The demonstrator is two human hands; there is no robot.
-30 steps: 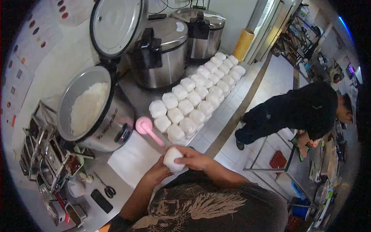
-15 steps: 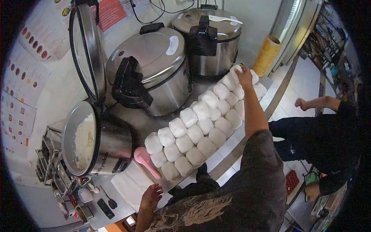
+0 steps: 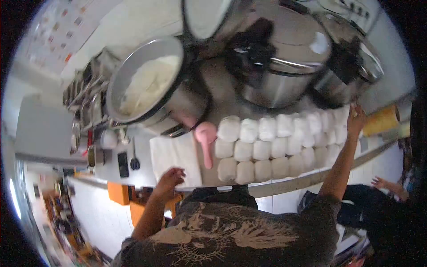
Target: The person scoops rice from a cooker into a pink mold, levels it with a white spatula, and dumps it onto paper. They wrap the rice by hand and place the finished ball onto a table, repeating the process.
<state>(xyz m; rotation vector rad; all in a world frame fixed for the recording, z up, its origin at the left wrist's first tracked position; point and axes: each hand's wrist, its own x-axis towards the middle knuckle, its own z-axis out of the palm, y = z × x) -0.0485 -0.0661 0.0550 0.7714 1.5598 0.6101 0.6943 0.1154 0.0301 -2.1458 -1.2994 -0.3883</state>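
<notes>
White rounded packets (image 3: 263,150), which look paper-wrapped, are lined up and stacked in rows along the counter. My right hand (image 3: 356,121) is at the far right end of these rows, beside the last packets; motion blur hides how its fingers sit. Over the edge of a stack of white paper sheets (image 3: 171,153) hovers my left hand (image 3: 171,180), fingers loosely bent and apart, holding nothing. A pink scoop (image 3: 206,138) lies between the sheets and the packets. Behind the sheets stands an open rice cooker (image 3: 111,95) with white rice (image 3: 151,82) inside.
Two closed steel cookers (image 3: 280,84) (image 3: 351,66) stand behind the packets. A yellow roll (image 3: 382,121) is beyond my right hand. A black phone (image 3: 123,164), a dark spoon (image 3: 134,160) and metal containers (image 3: 95,95) are at left. Another person (image 3: 369,209) is on the right.
My view has swung left and down, so the counter now runs more level across it. My right hand stays at the far end of the packets. My left hand remains near the sheets.
</notes>
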